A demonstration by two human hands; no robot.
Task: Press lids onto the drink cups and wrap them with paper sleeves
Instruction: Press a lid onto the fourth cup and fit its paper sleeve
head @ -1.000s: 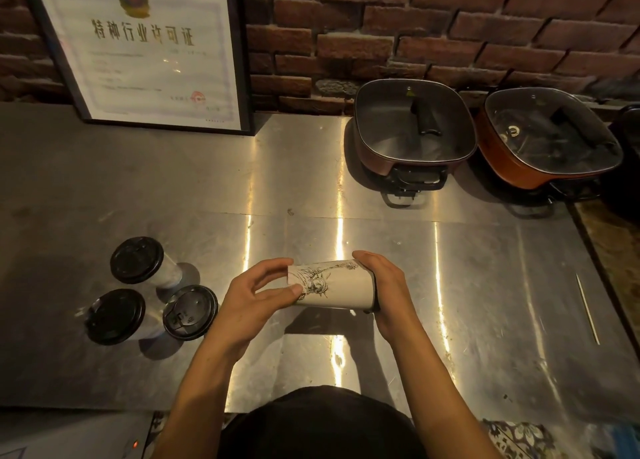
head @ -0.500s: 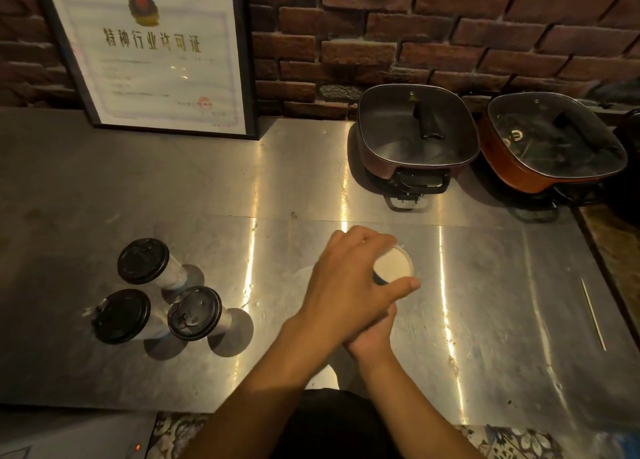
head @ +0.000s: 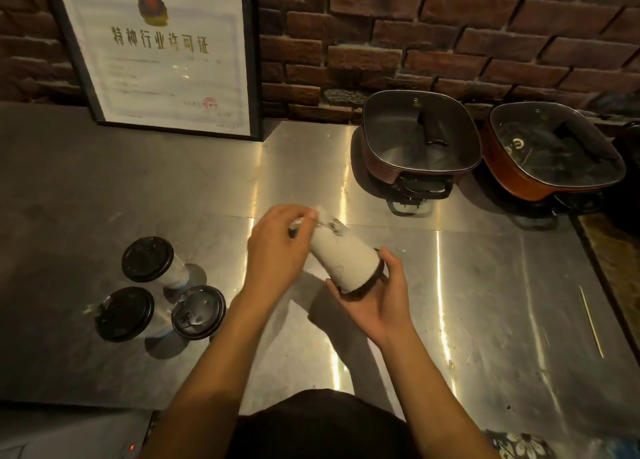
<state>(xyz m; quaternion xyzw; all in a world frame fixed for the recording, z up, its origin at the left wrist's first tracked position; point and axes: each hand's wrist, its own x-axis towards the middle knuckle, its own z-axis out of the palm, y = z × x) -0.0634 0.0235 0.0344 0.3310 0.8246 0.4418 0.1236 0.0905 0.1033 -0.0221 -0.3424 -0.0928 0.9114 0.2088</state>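
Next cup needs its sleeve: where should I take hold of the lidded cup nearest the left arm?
Grip the clear wall just under the black lid of the nearest lidded cup, coming from its open right side; the other two cups crowd its left.

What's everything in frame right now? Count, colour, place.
lidded cups: 3, clear with black lids, upright in a cluster at counter left
held cup: 1, white sleeve, black lid at the lower end, tilted above counter centre
electric pots: 2, dark red and orange with glass lids, back right by the wall
framed certificate: 1, white in a black frame, leaning on the brick wall, back left
thin stick: 1, pale, counter right edge
steel counter: 1, grey
left hand: fingers at the cup's upper end
right hand: grips the lid end
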